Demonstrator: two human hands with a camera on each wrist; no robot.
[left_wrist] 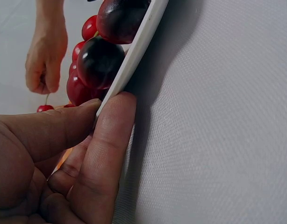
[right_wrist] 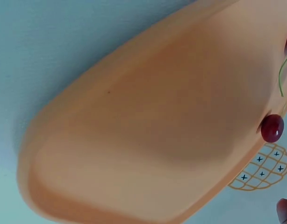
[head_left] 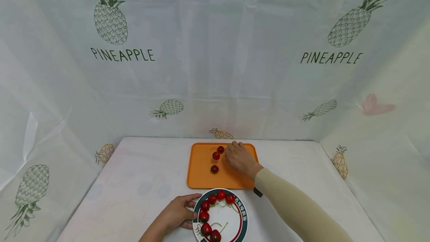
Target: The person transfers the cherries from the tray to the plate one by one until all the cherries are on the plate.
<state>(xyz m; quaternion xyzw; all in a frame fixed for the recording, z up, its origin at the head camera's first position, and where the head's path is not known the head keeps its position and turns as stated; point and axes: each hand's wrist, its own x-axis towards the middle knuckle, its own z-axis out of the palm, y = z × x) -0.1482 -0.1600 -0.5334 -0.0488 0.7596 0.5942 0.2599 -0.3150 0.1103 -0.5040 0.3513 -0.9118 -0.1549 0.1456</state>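
My left hand [head_left: 178, 212] grips the left rim of a white plate [head_left: 231, 217] with a dark green border, thumb above and finger below, as the left wrist view shows close up. Several red cherries [head_left: 204, 216] with stems curve along the plate's left and far side. Over the orange tray [head_left: 193, 182], my right hand [head_left: 240, 158] curls its fingers beside a dark cherry [head_left: 220, 149] and a red cherry [head_left: 216, 155]. In the left wrist view, a thin green stem reaches up to the right hand [left_wrist: 45, 63]; I cannot tell whether the fingers pinch it.
A third cherry [head_left: 214, 169] lies nearer the tray's middle. The tray sits at the back of the white-covered table [head_left: 134, 174], its near edge just beyond the plate. Behind it hangs a pale curtain [head_left: 228, 66] printed with pineapples. My right forearm crosses the table's right side.
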